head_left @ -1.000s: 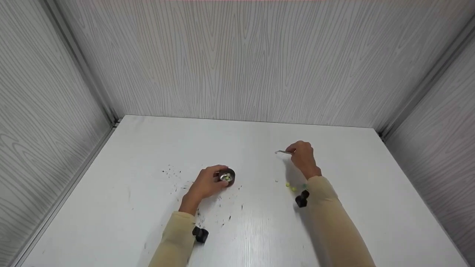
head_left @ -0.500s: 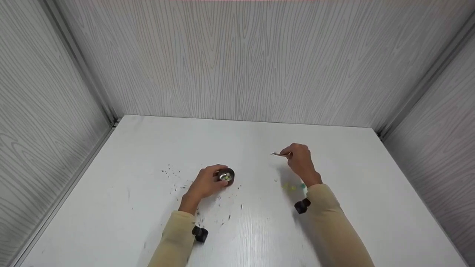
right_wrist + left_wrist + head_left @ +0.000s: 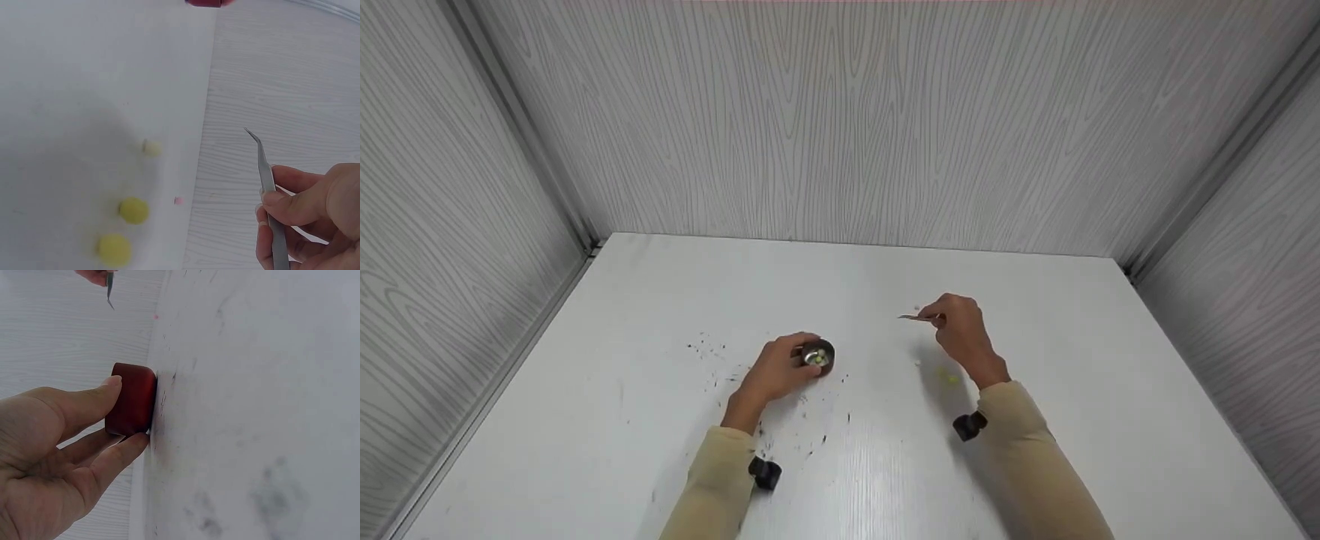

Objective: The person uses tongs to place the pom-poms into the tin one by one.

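In the head view my left hand (image 3: 778, 369) grips a small round cup (image 3: 826, 370) between thumb and fingers, on the white table. The left wrist view shows its dark red outside (image 3: 135, 399). Several small pale and yellowish pieces (image 3: 820, 359) lie inside it. My right hand (image 3: 966, 334) pinches a pair of metal tweezers (image 3: 265, 169) with a bent tip, held above the table to the right of the cup. The tips look nearly closed, with nothing visible between them. A tiny pink piece (image 3: 179, 201) lies near the right hand.
Two yellow pieces (image 3: 134, 210) (image 3: 115, 250) and a whitish one (image 3: 152, 147) lie on the table below the right hand. Dark specks (image 3: 706, 346) are scattered around the left hand. Grey wood-grain panels (image 3: 840, 127) wall the table at the back and sides.
My right hand has moved left and slightly nearer with the tweezers, their tip leaving the tiny piece behind. A green piece near the right wrist is now hidden. The left hand stays still.
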The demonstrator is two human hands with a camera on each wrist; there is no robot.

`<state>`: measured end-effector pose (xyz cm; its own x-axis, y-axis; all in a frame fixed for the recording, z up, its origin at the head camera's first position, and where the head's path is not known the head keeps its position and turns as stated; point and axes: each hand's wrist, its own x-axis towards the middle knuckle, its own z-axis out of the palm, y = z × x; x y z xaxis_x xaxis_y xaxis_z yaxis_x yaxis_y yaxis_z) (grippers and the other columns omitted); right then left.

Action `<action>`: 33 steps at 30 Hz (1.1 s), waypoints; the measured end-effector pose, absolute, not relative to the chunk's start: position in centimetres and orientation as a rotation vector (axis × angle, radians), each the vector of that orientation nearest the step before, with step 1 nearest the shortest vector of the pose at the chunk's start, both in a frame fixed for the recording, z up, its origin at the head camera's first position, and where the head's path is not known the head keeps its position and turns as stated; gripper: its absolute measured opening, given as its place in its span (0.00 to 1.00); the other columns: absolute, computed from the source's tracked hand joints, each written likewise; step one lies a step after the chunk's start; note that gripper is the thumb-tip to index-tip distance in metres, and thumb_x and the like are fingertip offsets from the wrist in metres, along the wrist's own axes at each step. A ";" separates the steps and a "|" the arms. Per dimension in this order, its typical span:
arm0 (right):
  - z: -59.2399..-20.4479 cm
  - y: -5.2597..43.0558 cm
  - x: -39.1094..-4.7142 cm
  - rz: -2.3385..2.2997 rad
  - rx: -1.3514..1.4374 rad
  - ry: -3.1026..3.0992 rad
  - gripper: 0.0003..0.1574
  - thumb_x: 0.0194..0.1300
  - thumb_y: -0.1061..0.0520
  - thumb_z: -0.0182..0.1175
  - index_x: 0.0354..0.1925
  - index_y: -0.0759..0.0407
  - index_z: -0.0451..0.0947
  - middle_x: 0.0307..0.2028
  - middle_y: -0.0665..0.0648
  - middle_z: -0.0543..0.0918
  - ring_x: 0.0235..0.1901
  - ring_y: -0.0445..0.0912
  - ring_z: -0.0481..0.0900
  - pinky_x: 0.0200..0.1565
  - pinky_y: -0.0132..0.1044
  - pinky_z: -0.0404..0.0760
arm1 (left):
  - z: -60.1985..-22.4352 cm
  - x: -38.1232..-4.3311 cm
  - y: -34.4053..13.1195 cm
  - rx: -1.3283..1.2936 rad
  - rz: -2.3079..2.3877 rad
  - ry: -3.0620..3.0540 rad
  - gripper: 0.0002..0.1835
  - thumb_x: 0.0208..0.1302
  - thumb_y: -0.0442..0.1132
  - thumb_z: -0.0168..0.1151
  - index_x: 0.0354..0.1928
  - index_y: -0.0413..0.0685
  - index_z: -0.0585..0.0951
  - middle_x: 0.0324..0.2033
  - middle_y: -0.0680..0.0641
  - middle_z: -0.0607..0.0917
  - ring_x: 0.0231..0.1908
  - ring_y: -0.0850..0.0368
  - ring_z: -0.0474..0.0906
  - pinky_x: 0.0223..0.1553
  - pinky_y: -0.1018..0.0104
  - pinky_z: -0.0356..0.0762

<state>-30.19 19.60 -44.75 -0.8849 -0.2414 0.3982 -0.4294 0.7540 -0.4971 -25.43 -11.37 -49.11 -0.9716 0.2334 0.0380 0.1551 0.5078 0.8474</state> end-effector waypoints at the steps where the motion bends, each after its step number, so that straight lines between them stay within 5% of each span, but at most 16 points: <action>1: -44.8 19.7 -30.3 0.858 0.514 -2.643 0.21 0.59 0.82 0.58 0.37 0.66 0.91 0.35 0.65 0.89 0.38 0.59 0.87 0.41 0.53 0.87 | -49.1 -25.4 -11.4 0.344 1.480 2.659 0.26 0.65 0.30 0.69 0.65 0.39 0.78 0.63 0.35 0.81 0.65 0.37 0.79 0.67 0.45 0.76; 14: -46.0 21.3 -33.4 0.816 0.265 -2.752 0.15 0.64 0.78 0.58 0.42 0.72 0.89 0.41 0.70 0.89 0.47 0.63 0.87 0.53 0.56 0.85 | -49.2 -25.5 -11.4 0.356 1.463 2.684 0.26 0.65 0.29 0.70 0.65 0.39 0.79 0.63 0.35 0.82 0.65 0.37 0.79 0.68 0.44 0.75; 33: -46.6 21.4 -35.8 0.718 0.226 -2.856 0.17 0.59 0.80 0.57 0.39 0.71 0.90 0.42 0.71 0.90 0.47 0.65 0.87 0.51 0.57 0.87 | -49.1 -25.3 -11.5 0.357 1.471 2.672 0.25 0.66 0.28 0.68 0.65 0.40 0.79 0.63 0.35 0.81 0.64 0.37 0.79 0.67 0.43 0.76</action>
